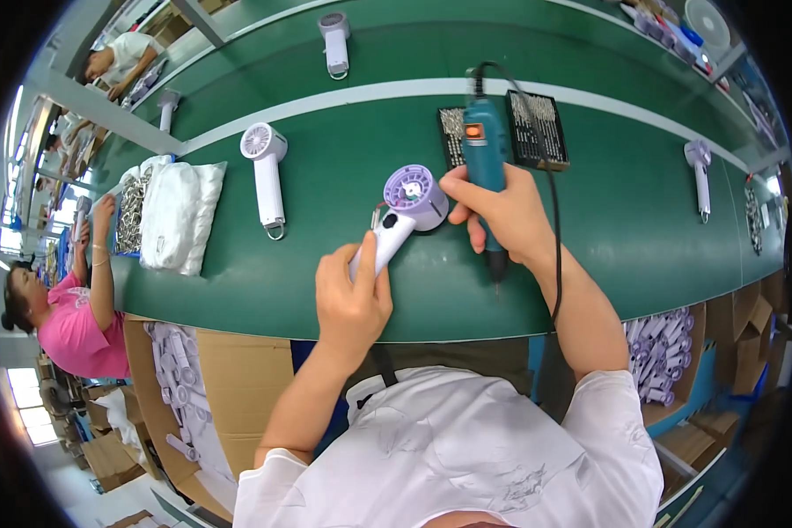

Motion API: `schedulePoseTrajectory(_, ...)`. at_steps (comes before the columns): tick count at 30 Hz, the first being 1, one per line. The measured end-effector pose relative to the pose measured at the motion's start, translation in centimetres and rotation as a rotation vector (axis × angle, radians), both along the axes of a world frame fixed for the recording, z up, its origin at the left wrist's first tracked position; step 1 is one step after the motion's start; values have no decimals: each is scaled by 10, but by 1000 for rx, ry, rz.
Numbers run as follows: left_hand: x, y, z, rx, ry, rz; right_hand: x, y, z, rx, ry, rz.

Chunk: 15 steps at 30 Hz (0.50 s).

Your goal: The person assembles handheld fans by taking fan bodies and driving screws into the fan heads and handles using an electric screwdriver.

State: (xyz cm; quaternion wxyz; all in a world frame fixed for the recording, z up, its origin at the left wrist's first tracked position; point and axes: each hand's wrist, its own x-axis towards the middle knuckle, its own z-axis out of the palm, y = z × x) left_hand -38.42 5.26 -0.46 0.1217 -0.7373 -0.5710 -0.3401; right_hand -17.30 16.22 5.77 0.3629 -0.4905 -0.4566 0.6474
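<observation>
My left hand (352, 295) is closed round the white handle of a handheld fan (416, 195). Its round lilac head has no front cover on, so the inside shows, and a bit of red wire sticks out near the neck. In my right hand (508, 211) is a teal electric screwdriver (485, 145) with an orange switch. Its bit points down and stays above the green bench, apart from the fan. A black cord runs from its top and down past my right forearm. Two black trays of screws, a larger one (537, 130) and a smaller one (453, 135), lie beyond the screwdriver.
Assembled fans lie on the green bench (343, 299), one (265, 176) at left and another (699, 176) at far right. White bags (180, 216) rest beside a container of metal clips. Cardboard boxes (242, 378) of fan parts flank me. A person in pink (79, 321) works at left.
</observation>
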Motion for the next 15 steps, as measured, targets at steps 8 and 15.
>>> schedulePoseTrajectory(8, 34, -22, 6, -175, -144, -102, -1, 2, -5, 17, -250, 80)
schedulePoseTrajectory(15, -17, 58, 48, -413, -436, -347, -9, 1, 0, -2, -258, 60)
